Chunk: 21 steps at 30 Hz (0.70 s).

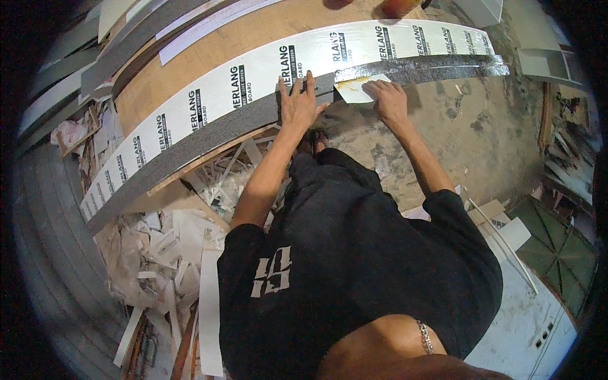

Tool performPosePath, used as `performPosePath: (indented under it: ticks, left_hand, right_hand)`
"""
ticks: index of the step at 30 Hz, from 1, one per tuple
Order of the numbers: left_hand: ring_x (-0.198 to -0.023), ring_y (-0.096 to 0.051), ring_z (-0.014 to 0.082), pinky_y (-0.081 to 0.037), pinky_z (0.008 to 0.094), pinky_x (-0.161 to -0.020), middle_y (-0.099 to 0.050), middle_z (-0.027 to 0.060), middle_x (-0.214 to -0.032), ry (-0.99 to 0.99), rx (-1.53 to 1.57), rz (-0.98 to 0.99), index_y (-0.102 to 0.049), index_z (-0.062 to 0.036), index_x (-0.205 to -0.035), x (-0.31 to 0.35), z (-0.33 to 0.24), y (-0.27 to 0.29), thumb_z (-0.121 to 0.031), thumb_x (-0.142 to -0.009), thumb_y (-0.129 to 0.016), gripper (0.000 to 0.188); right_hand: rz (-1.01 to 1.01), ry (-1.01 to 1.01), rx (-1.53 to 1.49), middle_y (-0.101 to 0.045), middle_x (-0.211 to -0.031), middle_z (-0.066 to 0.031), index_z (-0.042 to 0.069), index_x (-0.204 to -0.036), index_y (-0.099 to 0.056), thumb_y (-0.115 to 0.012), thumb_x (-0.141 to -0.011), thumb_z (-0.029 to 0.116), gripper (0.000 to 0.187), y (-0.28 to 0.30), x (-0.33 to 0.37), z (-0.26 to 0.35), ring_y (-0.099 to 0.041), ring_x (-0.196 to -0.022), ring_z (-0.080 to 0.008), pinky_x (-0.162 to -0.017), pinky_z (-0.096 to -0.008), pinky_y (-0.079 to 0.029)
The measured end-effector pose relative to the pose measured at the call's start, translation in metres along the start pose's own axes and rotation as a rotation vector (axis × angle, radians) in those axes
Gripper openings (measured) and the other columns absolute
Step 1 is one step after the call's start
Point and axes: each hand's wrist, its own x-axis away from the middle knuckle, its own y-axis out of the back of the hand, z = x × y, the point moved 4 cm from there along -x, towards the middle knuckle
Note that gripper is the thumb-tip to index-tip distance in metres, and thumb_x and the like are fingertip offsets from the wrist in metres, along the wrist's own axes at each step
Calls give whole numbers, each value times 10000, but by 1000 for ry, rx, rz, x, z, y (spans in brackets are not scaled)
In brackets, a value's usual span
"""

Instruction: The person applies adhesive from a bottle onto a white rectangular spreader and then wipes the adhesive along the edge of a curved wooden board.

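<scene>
A long board point(269, 75) lies across the wooden table, its upper face covered in white film with repeated dark print. Along its near side runs a dark grey strip point(202, 134), matt on the left. From the middle to the right end, the strip has a shiny, wet-looking stretch point(437, 68). My left hand point(297, 107) is open, fingers spread over the board and the strip. In my right hand point(387, 101) is a thin white flat card point(356, 93) with a yellow smear, held at the left end of the shiny stretch.
The brown wooden table point(215, 60) shows behind the board. Grey and white panels point(142, 38) are stacked at the far left. White offcuts point(168, 247) lie heaped at lower left. Reddish round containers point(399, 6) stand at the far edge. A thin rod point(503, 247) leans at right.
</scene>
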Motion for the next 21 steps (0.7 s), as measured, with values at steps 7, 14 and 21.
performPosePath:
  ticks: [7,14,21]
  left_hand:
    - [-1308,-489,266,-80,697,-1145,-646,53,-1308,94,88,-73,-363,-62,-1509,-4,0,5,-544,-857,-684,872]
    - [-1307,-495,278,-92,703,-1144,-664,43,-1278,140,46,-48,-333,-52,-1518,-10,-1,-4,-523,-867,-679,874]
    - [-1359,-455,294,-118,709,-1135,-621,83,-1350,141,60,2,-345,-19,-1500,-8,-5,-1,-469,-881,-683,837]
  right_hand:
    - [-68,33,-47,-676,-1194,-15,154,-1153,-660,-530,-889,116,297,-5,10,-1,-605,-1127,-206,-961,-433,-451]
    - [-77,27,-41,-688,-1172,-29,161,-1144,-682,-546,-867,107,313,9,11,-8,-625,-1103,-226,-985,-457,-442]
    - [-32,-151,-81,-724,-1058,-67,199,-1139,-719,-613,-776,22,418,29,-3,-36,-680,-967,-312,-833,-432,-534]
